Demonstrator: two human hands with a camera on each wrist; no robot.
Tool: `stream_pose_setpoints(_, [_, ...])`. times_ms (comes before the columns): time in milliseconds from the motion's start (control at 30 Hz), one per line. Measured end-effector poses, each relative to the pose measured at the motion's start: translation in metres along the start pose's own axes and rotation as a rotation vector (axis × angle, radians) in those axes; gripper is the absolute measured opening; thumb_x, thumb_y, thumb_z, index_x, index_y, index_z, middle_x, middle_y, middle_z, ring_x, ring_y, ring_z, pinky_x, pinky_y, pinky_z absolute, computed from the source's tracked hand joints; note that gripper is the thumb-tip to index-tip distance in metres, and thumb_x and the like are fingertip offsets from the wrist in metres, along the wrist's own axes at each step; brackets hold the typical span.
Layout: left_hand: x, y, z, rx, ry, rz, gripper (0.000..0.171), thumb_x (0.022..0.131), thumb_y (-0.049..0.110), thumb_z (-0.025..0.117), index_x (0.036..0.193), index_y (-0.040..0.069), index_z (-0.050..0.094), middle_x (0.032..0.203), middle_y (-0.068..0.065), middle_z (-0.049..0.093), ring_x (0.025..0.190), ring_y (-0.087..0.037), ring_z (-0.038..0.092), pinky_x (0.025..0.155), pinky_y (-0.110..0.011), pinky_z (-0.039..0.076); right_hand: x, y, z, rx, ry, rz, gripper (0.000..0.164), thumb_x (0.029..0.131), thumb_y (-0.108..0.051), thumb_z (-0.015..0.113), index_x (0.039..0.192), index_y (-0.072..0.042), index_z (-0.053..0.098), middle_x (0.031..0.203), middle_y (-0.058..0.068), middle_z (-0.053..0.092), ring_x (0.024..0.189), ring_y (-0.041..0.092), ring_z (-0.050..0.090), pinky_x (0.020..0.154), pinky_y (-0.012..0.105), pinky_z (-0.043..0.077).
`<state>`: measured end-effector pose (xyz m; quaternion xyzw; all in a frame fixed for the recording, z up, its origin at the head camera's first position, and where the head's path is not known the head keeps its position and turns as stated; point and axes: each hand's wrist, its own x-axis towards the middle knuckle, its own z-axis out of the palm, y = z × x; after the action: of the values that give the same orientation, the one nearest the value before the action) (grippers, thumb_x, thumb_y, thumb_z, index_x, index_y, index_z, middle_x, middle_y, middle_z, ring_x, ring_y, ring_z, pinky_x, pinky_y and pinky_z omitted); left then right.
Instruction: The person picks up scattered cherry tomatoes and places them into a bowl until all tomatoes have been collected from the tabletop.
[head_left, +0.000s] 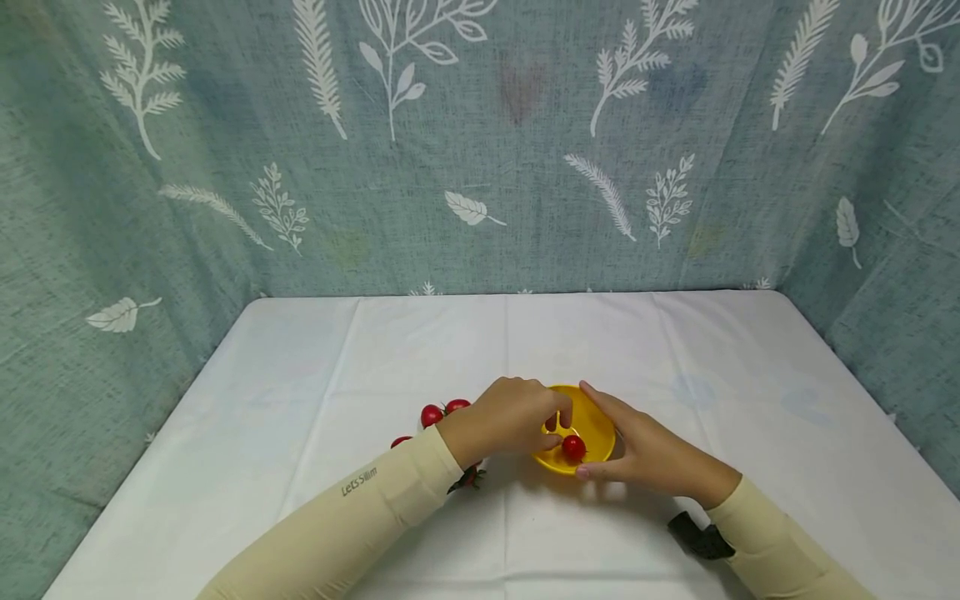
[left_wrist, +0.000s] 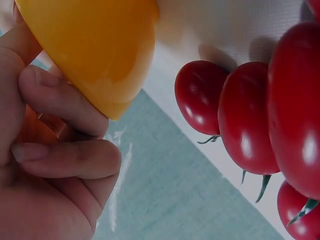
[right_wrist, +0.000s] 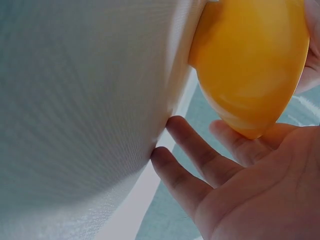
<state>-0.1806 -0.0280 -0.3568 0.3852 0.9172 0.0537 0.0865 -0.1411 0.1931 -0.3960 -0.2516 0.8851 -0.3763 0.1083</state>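
Note:
A small yellow bowl [head_left: 597, 429] stands on the white-covered table with one red cherry tomato [head_left: 573, 448] in it. My left hand [head_left: 517, 421] is over the bowl's left side, its thumb and index finger apart beside that tomato and nothing between them. In the left wrist view, the other fingers [left_wrist: 75, 160] curl in toward the palm. My right hand [head_left: 637, 442] holds the bowl from the right, index finger at the far rim and thumb at the near rim. Two of its fingertips [right_wrist: 176, 122] rest on the cloth in the right wrist view.
Several cherry tomatoes [head_left: 432, 415] with green stems lie left of the bowl, partly hidden under my left forearm. A white cloth [head_left: 315, 358] covers the table. Green leaf-patterned curtains [head_left: 465, 167] hang behind and at both sides.

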Motion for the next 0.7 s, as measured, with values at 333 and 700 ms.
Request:
stream_pose_setpoints(333, [-0.016, -0.007, -0.002, -0.044, 0.062, -0.007, 0.027, 0.089, 0.034, 0.076, 0.114, 0.024, 0.071, 0.095, 0.010, 0.073, 0.077, -0.008, 0.062, 0.065, -0.021, 0.049, 0.001, -0.002, 0.001, -0.010, -0.003, 0.018, 0.108, 0.080, -0.051, 0.079, 0.159, -0.006, 0.021, 0.161, 0.017, 0.031, 0.146, 0.041, 0.036, 0.113, 0.060, 0.033])
stream_pose_setpoints(700, [-0.070, -0.033, -0.010, -0.186, 0.281, -0.113, 0.027, 0.092, 0.034, 0.073, 0.117, 0.024, 0.069, 0.104, 0.008, 0.072, 0.075, -0.010, 0.061, 0.070, -0.028, 0.049, 0.003, 0.001, 0.001, -0.055, 0.003, 0.029, 0.111, 0.078, -0.055, 0.080, 0.159, -0.007, 0.021, 0.162, 0.016, 0.031, 0.147, 0.039, 0.034, 0.116, 0.057, 0.031])
